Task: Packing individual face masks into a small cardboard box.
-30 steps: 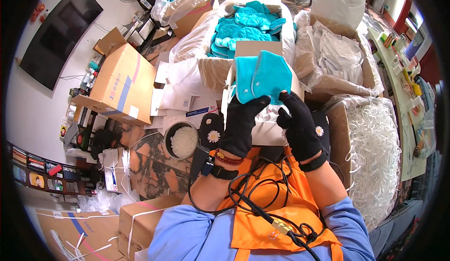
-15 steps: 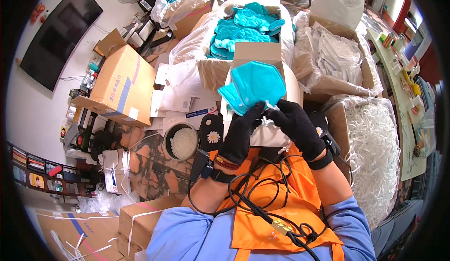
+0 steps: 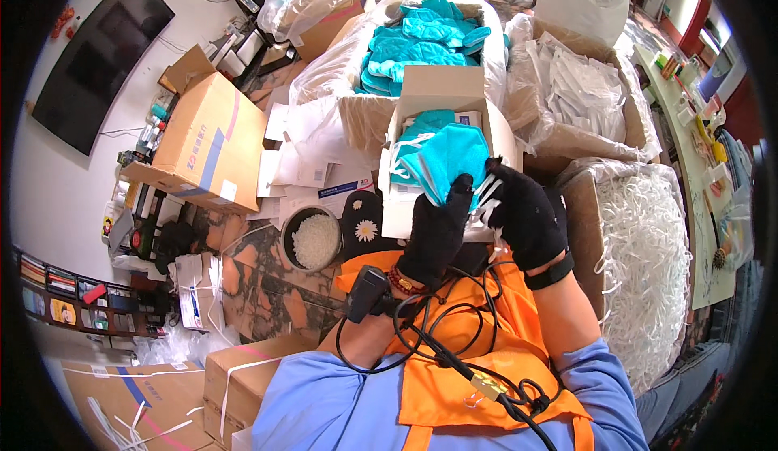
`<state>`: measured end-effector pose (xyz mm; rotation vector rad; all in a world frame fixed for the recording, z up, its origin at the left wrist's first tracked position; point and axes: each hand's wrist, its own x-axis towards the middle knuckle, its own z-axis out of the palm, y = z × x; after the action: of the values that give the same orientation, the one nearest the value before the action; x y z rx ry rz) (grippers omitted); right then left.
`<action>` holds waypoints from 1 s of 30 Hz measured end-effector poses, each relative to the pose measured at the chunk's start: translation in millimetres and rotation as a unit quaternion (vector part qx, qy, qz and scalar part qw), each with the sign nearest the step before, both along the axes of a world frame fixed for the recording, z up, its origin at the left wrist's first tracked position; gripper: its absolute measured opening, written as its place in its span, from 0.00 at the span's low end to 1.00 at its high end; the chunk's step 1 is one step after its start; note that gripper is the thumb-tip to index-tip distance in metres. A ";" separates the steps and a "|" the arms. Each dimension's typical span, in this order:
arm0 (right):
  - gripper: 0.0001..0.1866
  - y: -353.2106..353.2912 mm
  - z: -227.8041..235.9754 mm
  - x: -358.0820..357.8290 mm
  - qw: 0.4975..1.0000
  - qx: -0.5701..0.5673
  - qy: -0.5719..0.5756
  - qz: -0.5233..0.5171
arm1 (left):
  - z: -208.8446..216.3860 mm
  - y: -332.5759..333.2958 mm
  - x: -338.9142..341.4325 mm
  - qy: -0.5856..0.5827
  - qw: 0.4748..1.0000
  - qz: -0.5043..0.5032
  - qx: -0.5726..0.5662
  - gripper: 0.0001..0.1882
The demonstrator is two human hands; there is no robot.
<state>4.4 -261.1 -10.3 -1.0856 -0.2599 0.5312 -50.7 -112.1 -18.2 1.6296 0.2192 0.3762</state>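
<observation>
A teal folded face mask (image 3: 458,158) hangs over an open white cardboard box (image 3: 506,139) in front of me. My left hand (image 3: 438,228), in a black glove, pinches the mask's lower edge with the thumb on top. White ear loops trail from the mask's right side, and the gloved fingers of my right hand (image 3: 531,216) are closed on them. More teal masks (image 3: 429,120) with white loops lie in the box, partly covered by the held one. Wristbands and black cables circle both wrists and cross my orange apron (image 3: 462,329).
Beyond the box stands a lined carton of teal masks (image 3: 421,42). At right are a carton of white packets (image 3: 579,86) and one of white straps (image 3: 644,265). A bowl of white pellets (image 3: 314,240) and a large brown carton (image 3: 207,143) are on the left.
The mask has come lower and turned, so its white loops now show at the right. My right hand has shifted onto the loops. Masks inside the white box have come into sight.
</observation>
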 end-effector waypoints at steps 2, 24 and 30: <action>0.24 1.5 -2.8 2.9 0.969 -0.123 -0.198 -0.079 | 8.8 -8.0 -1.5 0.043 0.990 -0.007 -0.131 0.12; 0.15 -52.5 17.9 9.0 0.984 -0.171 -0.017 0.051 | 59.4 110.3 217.2 0.024 0.973 -0.228 0.041 0.24; 0.08 -32.6 45.7 17.1 0.984 -0.141 0.061 -0.091 | 53.1 82.4 266.9 0.085 0.890 -0.337 -0.297 0.25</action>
<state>21.6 -293.6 35.4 -1.3317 0.0248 0.4760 216.2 -29.7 34.9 1.0336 -0.1070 -0.3481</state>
